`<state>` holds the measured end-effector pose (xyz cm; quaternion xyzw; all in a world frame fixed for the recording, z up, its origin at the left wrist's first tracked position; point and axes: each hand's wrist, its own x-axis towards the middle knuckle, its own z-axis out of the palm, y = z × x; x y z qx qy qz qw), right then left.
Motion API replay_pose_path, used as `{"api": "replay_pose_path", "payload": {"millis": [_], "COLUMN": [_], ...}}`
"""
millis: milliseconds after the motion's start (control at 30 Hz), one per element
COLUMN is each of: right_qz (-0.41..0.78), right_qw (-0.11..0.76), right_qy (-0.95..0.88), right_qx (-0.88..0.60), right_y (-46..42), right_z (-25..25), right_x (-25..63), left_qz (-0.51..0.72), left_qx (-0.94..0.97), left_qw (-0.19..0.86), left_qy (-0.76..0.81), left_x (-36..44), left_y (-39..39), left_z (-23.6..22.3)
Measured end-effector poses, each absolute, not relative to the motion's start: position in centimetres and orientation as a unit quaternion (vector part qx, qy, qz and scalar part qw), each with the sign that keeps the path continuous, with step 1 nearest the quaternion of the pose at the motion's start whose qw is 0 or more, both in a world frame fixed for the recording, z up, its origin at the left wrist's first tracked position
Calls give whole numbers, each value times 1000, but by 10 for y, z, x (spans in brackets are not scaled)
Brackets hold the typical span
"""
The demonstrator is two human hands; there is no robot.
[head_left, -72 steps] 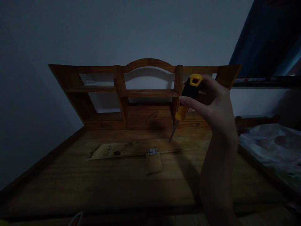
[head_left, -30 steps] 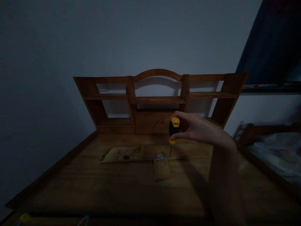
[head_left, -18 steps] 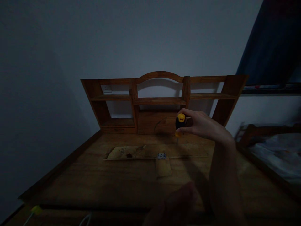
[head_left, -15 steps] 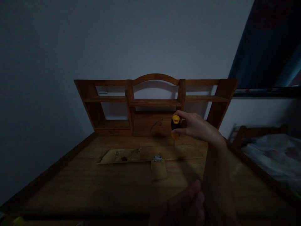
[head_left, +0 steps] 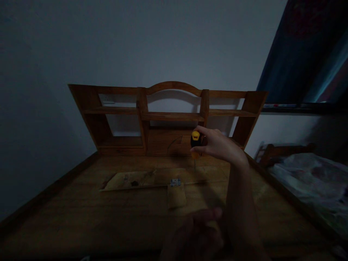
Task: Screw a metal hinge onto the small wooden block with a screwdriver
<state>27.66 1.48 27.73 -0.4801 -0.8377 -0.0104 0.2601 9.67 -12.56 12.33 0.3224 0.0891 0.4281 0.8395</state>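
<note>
My right hand grips a screwdriver by its yellow and black handle, between thumb and fingers. The shaft points down at the long wooden board, its tip at or just above the wood; I cannot tell if it touches. A small metal hinge sits at the board's near edge, joining it to a short wooden block. Low in the view, in deep shadow, is my left hand, fingers curled, in front of the block. Whatever it may hold is hidden.
The board lies on a wooden desk top. Behind stands a wooden shelf unit against the wall. A raised edge runs along the desk's right side, with a bed beyond. A dark curtain hangs at upper right.
The view has shifted, so the desk and shelf appear farther left. My left hand has turned, one digit now reaching out to the right. The right hand keeps its grip on the screwdriver.
</note>
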Motion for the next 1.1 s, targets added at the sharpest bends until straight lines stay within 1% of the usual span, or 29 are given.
{"api": "replay_pose_path", "payload": {"millis": [67,133,200,300,400,500,567,633,800,900,967,1100], "right_qz": [-27,-31,-5,38,48,51,64,74,59,52,45,34], "right_qw": [254,244,234,240,254,257,250,239,229,224,217,210], "right_qy": [-831,-827,-831,-842,-842,-845,-850,-852,-849,-849,-849,-854], "right_qx": [-493,-505,-504,-482,-473,-465,-460,-460,-472,-475,-479,-474], "right_y": [18,21,25,30,31,32,33,35,37,37,38,40], "right_z": [276,274,272,269,265,260,257,254,249,248,248,246], "right_x": [278,279,278,273,261,248,240,235,230,229,229,228], "left_qz": [528,640,681,652,573,558,547,533,472,426,389,350], "left_qx": [320,308,351,456,534,556,589,616,682,730,743,752], "left_qw": [775,685,608,506,414,392,357,330,330,302,315,384], "left_qy": [131,163,207,333,464,475,476,478,451,441,444,405], "left_x": [85,67,48,24,18,28,36,41,43,46,49,51], "left_y": [-89,-37,20,89,121,123,116,108,95,94,93,91], "left_z": [130,142,150,143,116,91,83,79,70,61,57,57]}}
